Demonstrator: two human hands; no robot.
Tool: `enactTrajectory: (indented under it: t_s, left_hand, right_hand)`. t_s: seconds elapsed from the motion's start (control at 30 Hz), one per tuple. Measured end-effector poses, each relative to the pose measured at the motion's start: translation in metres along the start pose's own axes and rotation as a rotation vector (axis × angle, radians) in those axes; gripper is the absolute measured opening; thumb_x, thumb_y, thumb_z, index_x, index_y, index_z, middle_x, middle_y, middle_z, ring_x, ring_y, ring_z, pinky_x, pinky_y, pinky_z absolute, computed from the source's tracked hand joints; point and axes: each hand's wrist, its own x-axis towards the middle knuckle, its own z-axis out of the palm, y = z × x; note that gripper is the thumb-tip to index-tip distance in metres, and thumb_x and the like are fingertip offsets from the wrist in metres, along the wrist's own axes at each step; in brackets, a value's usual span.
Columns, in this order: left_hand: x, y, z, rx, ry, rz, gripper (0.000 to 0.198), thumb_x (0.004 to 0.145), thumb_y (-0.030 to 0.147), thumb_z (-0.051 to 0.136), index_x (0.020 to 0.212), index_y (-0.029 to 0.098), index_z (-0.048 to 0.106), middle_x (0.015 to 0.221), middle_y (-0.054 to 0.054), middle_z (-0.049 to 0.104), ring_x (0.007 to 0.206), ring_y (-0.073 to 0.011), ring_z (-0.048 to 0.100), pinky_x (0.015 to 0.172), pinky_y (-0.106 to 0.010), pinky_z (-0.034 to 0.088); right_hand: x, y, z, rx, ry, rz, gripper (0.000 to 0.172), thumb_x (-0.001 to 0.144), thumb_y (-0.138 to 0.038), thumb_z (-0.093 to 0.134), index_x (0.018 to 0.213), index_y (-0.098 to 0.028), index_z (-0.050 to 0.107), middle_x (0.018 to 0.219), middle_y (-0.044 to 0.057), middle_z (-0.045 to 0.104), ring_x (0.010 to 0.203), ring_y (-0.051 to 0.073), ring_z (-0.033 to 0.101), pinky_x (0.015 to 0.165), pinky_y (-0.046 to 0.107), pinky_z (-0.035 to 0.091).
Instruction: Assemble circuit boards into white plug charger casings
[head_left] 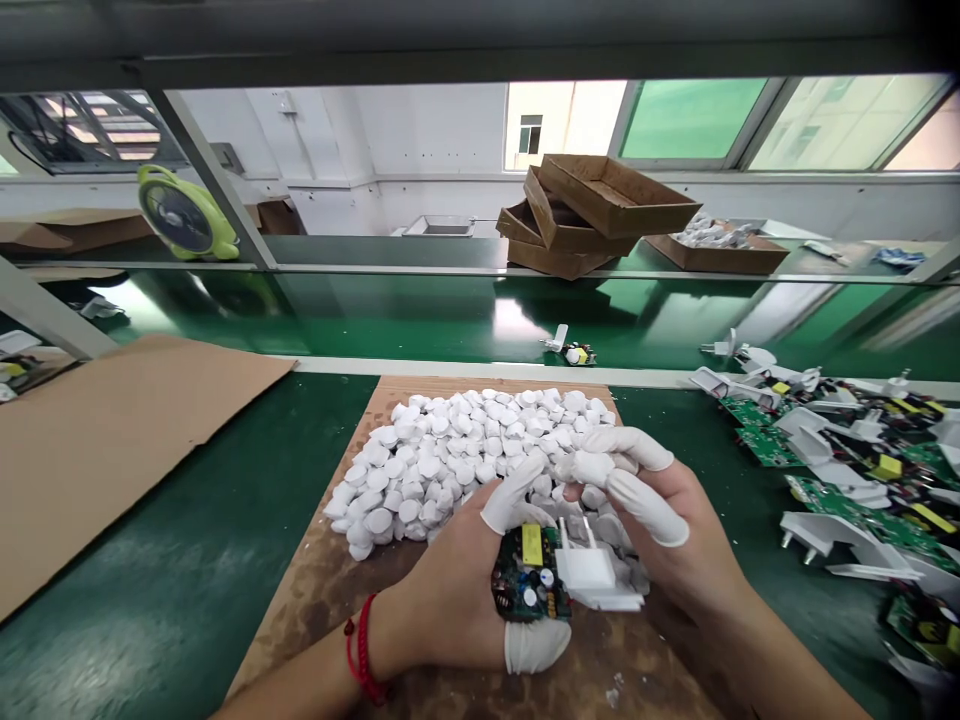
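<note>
My left hand (469, 590), in white finger cots and with a red cord bracelet at the wrist, is closed on a small circuit board (530, 575). The board carries a yellow transformer and several round parts. Beside it, joined or touching, is a white two-pin plug housing (589, 570) with its pins pointing up. To the right, my right hand (675, 510), also in finger cots, pinches a white putty-like lump (592, 468) above the pile. Just beyond both hands, many white lumps (442, 465) lie heaped on a stained brown board (300, 640).
More circuit boards with white plug housings (840, 450) crowd the right side. One plug-and-board unit (574, 352) lies on the green strip behind. Flat cardboard (135, 430) covers the left. Stacked cardboard trays (585, 215) and a green fan (184, 215) stand at the back.
</note>
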Motion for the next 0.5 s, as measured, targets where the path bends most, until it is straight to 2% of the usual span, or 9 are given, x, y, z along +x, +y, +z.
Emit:
enactTrajectory:
  t_s: [0.07,0.23,0.3,0.4,0.5]
  left_hand:
    - [-0.0001,0.0004,-0.0006,-0.028,-0.012,0.003,0.085,0.059,0.017,0.071,0.135,0.023,0.031,0.106,-0.005,0.058,0.081,-0.0164,0.059,0.075,-0.027,0.051]
    - [-0.0005,0.0006,-0.0019,-0.016,-0.006,0.000,0.080,0.059,0.018,0.073,0.130,0.025,0.036,0.110,-0.005,0.058,0.091,-0.0191,0.060,0.081,-0.028,0.050]
    - [-0.0010,0.0003,-0.0024,-0.050,-0.006,-0.019,0.074,0.061,0.019,0.073,0.127,0.024,0.040,0.111,-0.005,0.059,0.092,-0.0193,0.061,0.081,-0.028,0.050]
    - [-0.0010,-0.0006,-0.0034,-0.025,-0.012,-0.034,0.061,0.059,0.019,0.073,0.116,0.021,0.048,0.110,-0.005,0.060,0.093,-0.0203,0.060,0.085,-0.030,0.050]
    - [0.0003,-0.0011,-0.0035,0.014,-0.036,-0.032,0.069,0.057,0.018,0.073,0.121,0.022,0.047,0.112,-0.005,0.059,0.091,-0.0201,0.060,0.085,-0.032,0.050]
  right_hand:
    - [-0.0021,0.0004,-0.0017,0.075,-0.008,0.011,0.026,0.079,-0.044,0.069,0.097,-0.025,0.062,0.077,0.003,0.069,0.058,0.019,0.062,0.053,0.029,0.050]
    - [-0.0078,0.0036,-0.0052,0.117,-0.107,0.140,0.032,0.077,-0.049,0.069,0.097,-0.024,0.065,0.073,0.006,0.070,0.041,0.016,0.055,0.040,0.028,0.047]
    - [-0.0086,0.0034,-0.0049,0.123,-0.146,0.163,0.030,0.079,-0.047,0.068,0.097,-0.023,0.065,0.075,0.006,0.071,0.042,0.015,0.056,0.041,0.026,0.048]
    - [-0.0071,0.0004,-0.0019,0.103,-0.191,0.149,0.022,0.081,-0.038,0.070,0.094,-0.021,0.066,0.076,0.003,0.070,0.055,0.015,0.063,0.053,0.023,0.053]
    - [-0.0048,-0.0021,0.0012,0.082,-0.244,0.173,0.022,0.083,-0.040,0.068,0.093,-0.020,0.065,0.066,0.001,0.068,0.056,0.015,0.064,0.053,0.022,0.053]
